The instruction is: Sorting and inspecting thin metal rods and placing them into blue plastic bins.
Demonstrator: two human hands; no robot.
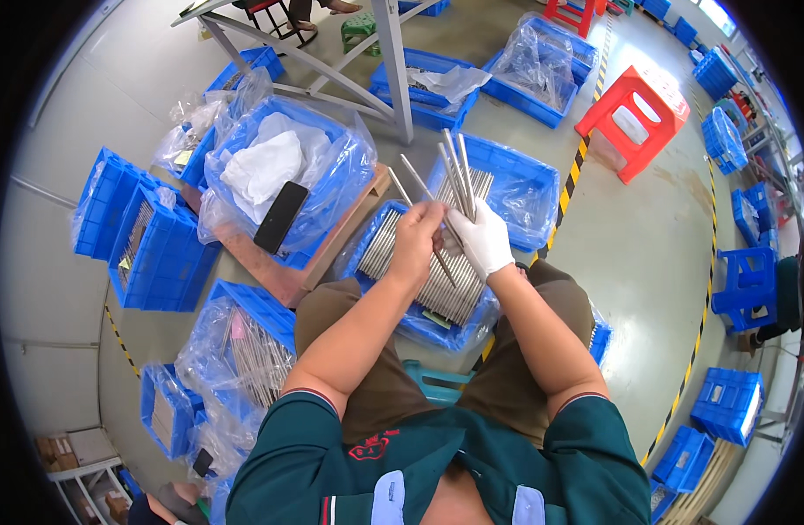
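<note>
My bare left hand (pixel 414 243) is closed around thin metal rods (pixel 416 178) that stick up past its fingers at a slant. Close beside it, my right hand (pixel 484 242), in a white glove, grips a small bundle of similar metal rods (pixel 453 168), pointing up and away from me. The two hands nearly touch. Below them, between my knees, a blue crate (pixel 408 327) lined with clear plastic holds many rods laid side by side (pixel 437 293). Just beyond it, another blue crate (pixel 542 184) contains more rods and a plastic liner. My palms hide part of the held rods.
At the left, a plastic-lined blue crate (pixel 328 122) with white cloth sits on a wooden pallet (pixel 266 269); a black phone (pixel 281 217) rests on it. Further left are stacked blue crates (pixel 161 262). A red stool (pixel 629 122) stands right of a striped floor line. A table leg (pixel 395 79) rises ahead.
</note>
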